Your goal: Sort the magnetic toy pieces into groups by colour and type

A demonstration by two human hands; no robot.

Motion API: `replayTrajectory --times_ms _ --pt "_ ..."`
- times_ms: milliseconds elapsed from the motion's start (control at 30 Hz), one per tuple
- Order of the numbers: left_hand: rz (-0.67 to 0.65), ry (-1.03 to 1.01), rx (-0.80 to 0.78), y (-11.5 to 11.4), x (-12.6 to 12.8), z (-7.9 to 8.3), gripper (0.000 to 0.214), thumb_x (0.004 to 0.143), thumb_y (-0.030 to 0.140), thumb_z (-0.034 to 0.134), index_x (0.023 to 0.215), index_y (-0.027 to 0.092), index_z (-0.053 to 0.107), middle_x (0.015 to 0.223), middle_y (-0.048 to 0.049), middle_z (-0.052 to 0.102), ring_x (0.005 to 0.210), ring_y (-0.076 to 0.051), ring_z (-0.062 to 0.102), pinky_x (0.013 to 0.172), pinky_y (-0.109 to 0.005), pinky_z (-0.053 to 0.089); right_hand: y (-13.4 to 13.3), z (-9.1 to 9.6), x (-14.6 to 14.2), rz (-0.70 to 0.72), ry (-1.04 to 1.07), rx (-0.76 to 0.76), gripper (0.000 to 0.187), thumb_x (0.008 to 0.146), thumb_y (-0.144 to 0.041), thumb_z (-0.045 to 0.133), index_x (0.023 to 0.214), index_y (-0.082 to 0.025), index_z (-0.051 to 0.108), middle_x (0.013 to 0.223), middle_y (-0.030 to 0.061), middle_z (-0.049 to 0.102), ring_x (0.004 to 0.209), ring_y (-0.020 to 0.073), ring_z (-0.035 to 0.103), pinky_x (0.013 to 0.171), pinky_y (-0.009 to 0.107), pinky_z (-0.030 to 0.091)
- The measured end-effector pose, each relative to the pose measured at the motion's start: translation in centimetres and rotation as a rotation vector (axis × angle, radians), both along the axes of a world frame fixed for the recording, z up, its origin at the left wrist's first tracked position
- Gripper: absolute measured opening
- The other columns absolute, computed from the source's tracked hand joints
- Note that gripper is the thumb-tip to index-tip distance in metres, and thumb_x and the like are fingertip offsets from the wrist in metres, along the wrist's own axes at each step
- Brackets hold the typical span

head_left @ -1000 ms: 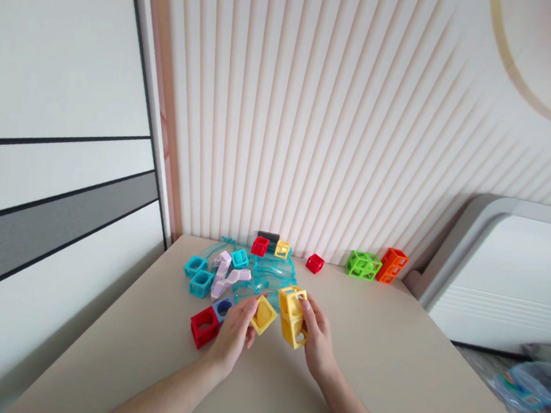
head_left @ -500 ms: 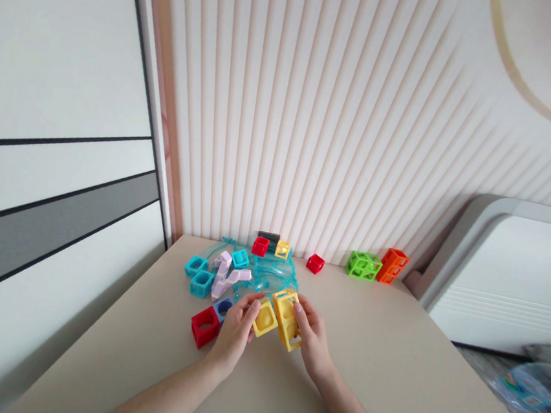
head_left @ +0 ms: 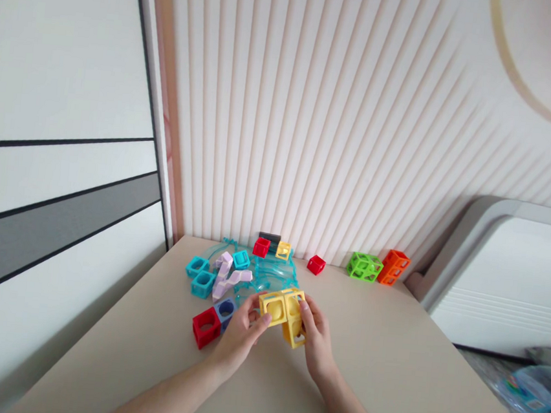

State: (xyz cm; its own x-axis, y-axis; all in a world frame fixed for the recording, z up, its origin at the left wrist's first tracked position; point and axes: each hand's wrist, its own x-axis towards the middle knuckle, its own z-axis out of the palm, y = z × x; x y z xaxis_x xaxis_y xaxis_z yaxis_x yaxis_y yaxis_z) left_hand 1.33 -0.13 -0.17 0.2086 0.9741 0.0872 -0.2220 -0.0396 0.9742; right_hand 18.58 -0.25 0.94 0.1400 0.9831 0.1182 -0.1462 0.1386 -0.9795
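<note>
Ribbed, pale wall panelling (head_left: 295, 104) rises at twelve o'clock behind a beige surface (head_left: 377, 365), and at its foot the toys are spread out. Nearest the wearer, and seemingly lifted clear of the surface, two yellow pieces meet between the hands: a single yellow cube (head_left: 274, 309) and a two-cube yellow block (head_left: 292, 318). The block's long axis runs roughly twelve to six, its lower end leaning toward five; the cube sits at nine o'clock of the upper half, side against side. They look to be touching, though whether they are locked together I cannot tell. The left hand (head_left: 238, 333) is closed on the cube, thumb in front and fingers behind; the right hand (head_left: 317, 340) pinches the block the same way from the three o'clock side. Each hand is nearer its own piece. From that meeting point, a red cube (head_left: 206, 328) and a blue cube (head_left: 224, 310) rest at about nine, next to the left hand. A lilac piece (head_left: 223, 279) and teal cubes (head_left: 202, 284) lie toward ten, with clear teal tracks (head_left: 276, 273) between eleven and twelve. One small red block (head_left: 316, 265) stands at one, and a green block (head_left: 364, 267) and an orange block (head_left: 394, 268) at two. Farther out, a white cabinet (head_left: 66, 50) fills the ten o'clock side, and a grey-edged white panel (head_left: 517, 275) leans past two.
</note>
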Motion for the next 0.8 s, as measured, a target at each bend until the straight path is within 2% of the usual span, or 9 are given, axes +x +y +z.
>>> replayTrajectory --times_ms 100,367,500,800 --pt "-0.087 0.011 -0.005 -0.27 0.15 0.34 0.062 0.080 0.059 0.075 0.125 0.018 0.060 0.088 -0.0033 0.065 0.061 -0.011 0.049 0.049 -0.021 0.034 0.02 -0.24 -0.09 0.002 0.007 0.004 0.058 0.081 -0.066 0.071 0.113 -0.017 0.070 0.081 0.0045 0.071 0.061 0.0160 0.059 0.050 0.023 0.046" --pt "-0.095 0.012 -0.054 -0.19 0.26 -0.02 0.057 0.078 0.061 0.075 0.111 0.015 0.065 0.071 0.0021 0.057 0.053 -0.008 0.039 0.046 -0.020 0.030 -0.26 0.09 -0.33 0.038 -0.025 0.033 0.060 0.082 -0.067 0.070 0.119 -0.020 0.068 0.088 0.0068 0.074 0.074 0.0221 0.067 0.055 0.027 0.051" --pt "-0.079 0.006 -0.021 -0.29 0.20 0.24 0.057 0.081 0.062 0.072 0.113 0.015 0.066 0.076 0.0004 0.059 0.055 -0.008 0.038 0.047 -0.019 0.032 -0.43 0.24 -0.41 0.066 -0.020 0.061 0.058 0.083 -0.064 0.071 0.122 -0.021 0.066 0.102 0.0086 0.076 0.079 0.0222 0.069 0.060 0.028 0.054" --pt "-0.056 0.015 -0.038 -0.51 0.12 0.25 0.056 0.080 0.058 0.075 0.117 0.017 0.065 0.097 -0.0077 0.067 0.079 -0.018 0.059 0.052 -0.020 0.043 -0.31 -0.05 -0.53 0.066 -0.030 0.067 0.060 0.083 -0.066 0.069 0.122 -0.020 0.065 0.105 0.0095 0.076 0.089 0.0250 0.071 0.072 0.032 0.058"
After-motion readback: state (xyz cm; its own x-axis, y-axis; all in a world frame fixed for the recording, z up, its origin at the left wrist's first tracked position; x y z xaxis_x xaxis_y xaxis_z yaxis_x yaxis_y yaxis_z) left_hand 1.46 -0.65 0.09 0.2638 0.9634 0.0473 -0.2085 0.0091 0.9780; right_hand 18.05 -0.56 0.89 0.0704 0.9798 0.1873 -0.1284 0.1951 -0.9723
